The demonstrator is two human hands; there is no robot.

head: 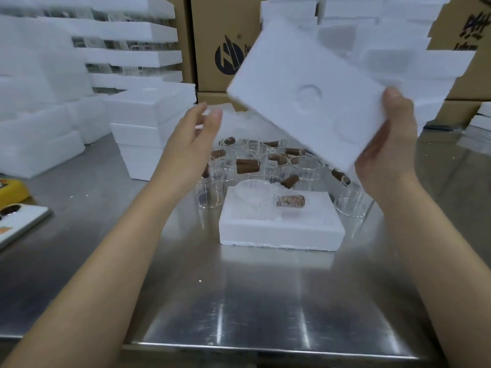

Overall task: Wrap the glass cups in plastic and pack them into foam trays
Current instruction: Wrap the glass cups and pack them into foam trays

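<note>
Right hand: The right hand point(390, 152) grips the upper foam tray point(305, 94) at its lower right corner, thumb over the edge and fingers beneath, holding it tilted in the air.
Left hand: The left hand point(194, 131) is raised with fingers straight and relaxed, holding nothing, near the tray's left corner. Motion blur makes it hard to tell whether the fingertips touch anything.
Upper foam tray: Two round recesses face the camera, and the piece hangs well above the worktop point(239, 301).
Lower foam tray: The lower foam tray point(279, 229) lies flat on the worktop below, with a wrapped cup point(260, 197) in its hollow, plastic crumpled round the glass.
Step in hand: It looks like capping the packed tray.
Doing it well: The free hand should take the opposite edge so the piece comes down level. The recesses should be turned down and lined up over the cup, then lowered squarely with light, even pressure. The foam could snap, and glass sits underneath.
Waiting stock: Bare glass cups point(210, 195) with brown handles crowd just behind the lower tray, so the descent needs to stay clear of them.
Surroundings: Foam stacks point(148, 107) and cardboard boxes point(212, 35) fill the back.
</note>
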